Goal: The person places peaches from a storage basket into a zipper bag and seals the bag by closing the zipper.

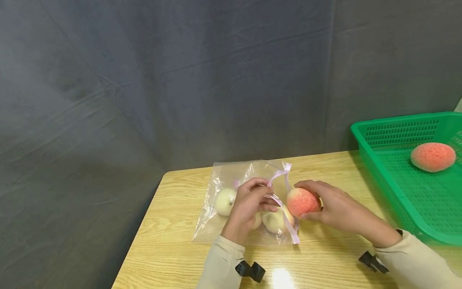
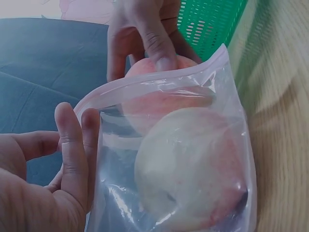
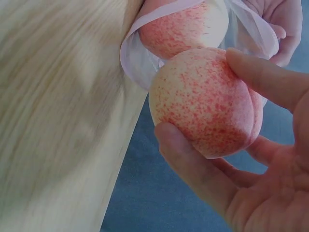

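My right hand (image 1: 333, 206) grips a red-and-cream peach (image 1: 303, 202) between thumb and fingers, right at the mouth of a clear plastic bag (image 1: 213, 230). In the right wrist view the held peach (image 3: 207, 104) shows its speckled skin and crease. The bag lies on its side, its lilac-edged mouth (image 1: 285, 214) gaping to the right. My left hand (image 1: 249, 204) holds the upper edge of that mouth with its fingers. Inside the bag are a pale peach (image 1: 224, 201) at the left and another peach (image 1: 274, 221) near the opening; one between them is partly hidden by my left hand.
On the right a green plastic basket (image 1: 391, 184) with slotted walls holds one red peach (image 1: 433, 157). Everything stands on a wood-grain table (image 1: 173, 208), whose left edge drops off beside a dark grey cloth (image 1: 231, 88) that also hangs behind.
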{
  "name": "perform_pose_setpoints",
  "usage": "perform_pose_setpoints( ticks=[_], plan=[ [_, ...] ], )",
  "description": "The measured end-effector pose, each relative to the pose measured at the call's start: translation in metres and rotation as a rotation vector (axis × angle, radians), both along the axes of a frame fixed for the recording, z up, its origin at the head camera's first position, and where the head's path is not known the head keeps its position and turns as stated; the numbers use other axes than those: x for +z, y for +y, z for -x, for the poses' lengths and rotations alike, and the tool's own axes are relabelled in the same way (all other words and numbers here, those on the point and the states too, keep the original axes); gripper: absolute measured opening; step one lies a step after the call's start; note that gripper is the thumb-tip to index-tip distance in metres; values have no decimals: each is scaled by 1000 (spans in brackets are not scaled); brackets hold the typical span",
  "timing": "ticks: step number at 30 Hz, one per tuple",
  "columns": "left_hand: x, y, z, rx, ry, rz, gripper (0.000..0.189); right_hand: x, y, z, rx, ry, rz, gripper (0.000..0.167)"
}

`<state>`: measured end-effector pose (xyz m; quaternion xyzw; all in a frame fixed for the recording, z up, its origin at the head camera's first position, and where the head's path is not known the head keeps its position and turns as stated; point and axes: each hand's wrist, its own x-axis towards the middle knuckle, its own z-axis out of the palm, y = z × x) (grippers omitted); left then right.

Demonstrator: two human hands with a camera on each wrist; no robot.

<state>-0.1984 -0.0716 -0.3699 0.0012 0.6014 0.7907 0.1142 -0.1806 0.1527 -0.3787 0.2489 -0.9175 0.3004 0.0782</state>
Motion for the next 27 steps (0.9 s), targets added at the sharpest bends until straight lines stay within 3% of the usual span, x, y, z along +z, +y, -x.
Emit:
perform_pose_setpoints(
  ticks=[9,15,27],
  plan=[
    [-3,3,-2,13,-2,-20,15,-4,-11,-4,10,-31,27,72],
    [-1,4,-2,11,7,-10,15,-5,-14,-3,5,-96,56,74],
    [1,4,-2,-5,3,-4,16,-11,-17,2,-39,-41,35,70]
  ],
)
